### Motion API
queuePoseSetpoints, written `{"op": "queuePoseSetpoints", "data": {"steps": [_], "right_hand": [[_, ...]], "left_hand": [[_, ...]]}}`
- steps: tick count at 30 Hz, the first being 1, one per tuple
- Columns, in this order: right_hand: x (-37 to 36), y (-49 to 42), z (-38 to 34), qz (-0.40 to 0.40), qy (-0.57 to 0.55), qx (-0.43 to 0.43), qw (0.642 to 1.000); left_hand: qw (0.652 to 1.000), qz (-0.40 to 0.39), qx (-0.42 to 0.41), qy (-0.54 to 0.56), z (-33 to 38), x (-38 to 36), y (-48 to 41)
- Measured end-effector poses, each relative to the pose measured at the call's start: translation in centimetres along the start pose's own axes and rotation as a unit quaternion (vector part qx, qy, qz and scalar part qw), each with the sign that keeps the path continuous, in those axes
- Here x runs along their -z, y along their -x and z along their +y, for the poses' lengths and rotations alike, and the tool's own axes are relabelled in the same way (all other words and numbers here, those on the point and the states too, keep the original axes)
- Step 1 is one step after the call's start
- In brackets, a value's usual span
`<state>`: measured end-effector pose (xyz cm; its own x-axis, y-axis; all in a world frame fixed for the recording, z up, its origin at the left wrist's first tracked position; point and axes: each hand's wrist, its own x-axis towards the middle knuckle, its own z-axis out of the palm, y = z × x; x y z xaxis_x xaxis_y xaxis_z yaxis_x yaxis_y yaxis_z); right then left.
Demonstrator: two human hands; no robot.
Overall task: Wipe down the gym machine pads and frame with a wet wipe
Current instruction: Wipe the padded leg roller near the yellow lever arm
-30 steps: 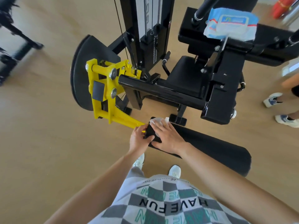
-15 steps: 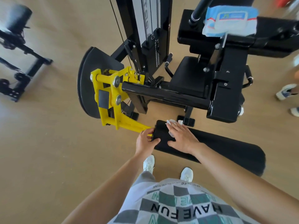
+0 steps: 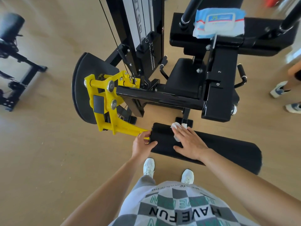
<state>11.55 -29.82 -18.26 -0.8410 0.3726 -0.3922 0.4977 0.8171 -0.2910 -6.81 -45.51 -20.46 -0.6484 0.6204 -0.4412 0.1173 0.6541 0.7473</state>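
Note:
A long black roller pad [image 3: 228, 150] lies across the lower front of a black gym machine [image 3: 218, 88], fixed to a yellow lever arm [image 3: 114, 118]. My left hand [image 3: 143, 144] grips the pad's left end, thumb on top. My right hand [image 3: 189, 142] lies flat on the pad with straight fingers, pressing a white wet wipe [image 3: 176, 128] against it; part of the wipe shows beyond my fingertips.
A blue and white pack of wipes [image 3: 219, 23] rests on the machine's upper black pad. The weight stack [image 3: 143, 30] stands behind. Another machine [image 3: 11, 62] is at far left. A second person's legs and shoes [image 3: 281, 90] are at the right, on the wooden floor.
My right hand has slid with the wipe to the right along the roller pad, away from its left end. My left hand keeps its grip on the end.

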Motion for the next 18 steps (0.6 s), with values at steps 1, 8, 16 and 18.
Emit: {"op": "queuePoseSetpoints", "data": {"steps": [1,8,16,18], "right_hand": [[0.2,-0.1,0.2,0.005,-0.010,-0.020,1.000],[0.3,-1.9,-4.3,-0.003,-0.042,0.022,0.999],[-0.6,-0.7,-3.2,0.010,-0.026,0.032,0.999],[-0.6,-0.4,-2.0,-0.005,0.008,0.006,1.000]], "left_hand": [[1.000,0.000,0.001,-0.002,0.0,0.0,0.0],[1.000,0.005,-0.004,-0.010,-0.1,0.0,0.1],[1.000,-0.004,-0.007,-0.015,0.2,0.2,0.1],[1.000,-0.002,-0.004,-0.012,0.2,0.2,0.2]]}}
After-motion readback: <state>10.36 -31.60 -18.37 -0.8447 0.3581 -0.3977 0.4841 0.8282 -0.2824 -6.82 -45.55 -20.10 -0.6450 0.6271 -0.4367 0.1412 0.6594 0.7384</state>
